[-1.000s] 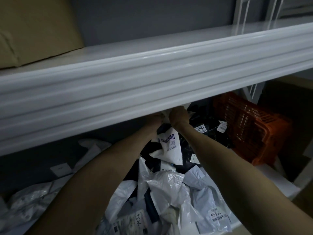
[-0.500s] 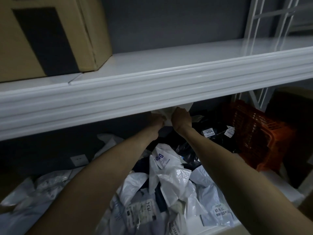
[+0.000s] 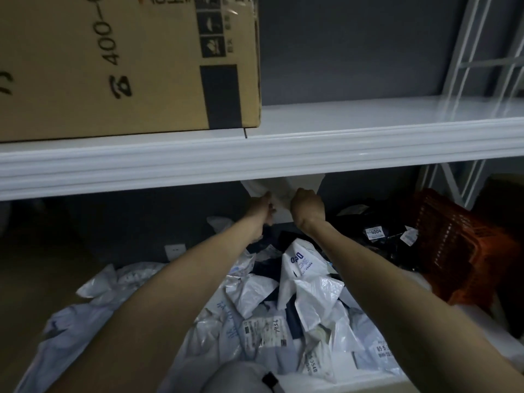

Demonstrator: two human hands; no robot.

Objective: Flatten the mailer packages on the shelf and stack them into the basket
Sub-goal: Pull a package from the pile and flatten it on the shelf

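Big heap of mailers (image 3: 283, 307) sprawls across the lower shelf (image 3: 354, 382) right under me, and the orange basket (image 3: 459, 245) sits at the right end, well apart from my hands. I've got one pale mailer (image 3: 283, 191) lifted above the heap, its top hidden behind the lip of the upper shelf (image 3: 255, 163). My left hand (image 3: 262, 207) pinches its left edge and my right hand (image 3: 307, 205) curls round the right edge, both gripping, close together

To do this bit well, I reckon I should draw my hands apart so the sheet goes taut. Then I bring it down from behind that lip where I can see it and press it flat, pushing any trapped air out toward the open end before it goes to the basket. The plastic looks thin and slippery, so a firm pinch and no yanking

Counting now, biggest first: one cardboard box (image 3: 127, 66) up top, one basket, and one heap too crumpled and overlapped for me to count. There are a few dark packages with white labels beside the basket, one mailer in my grip, two hands on it and one wall socket (image 3: 175, 250)
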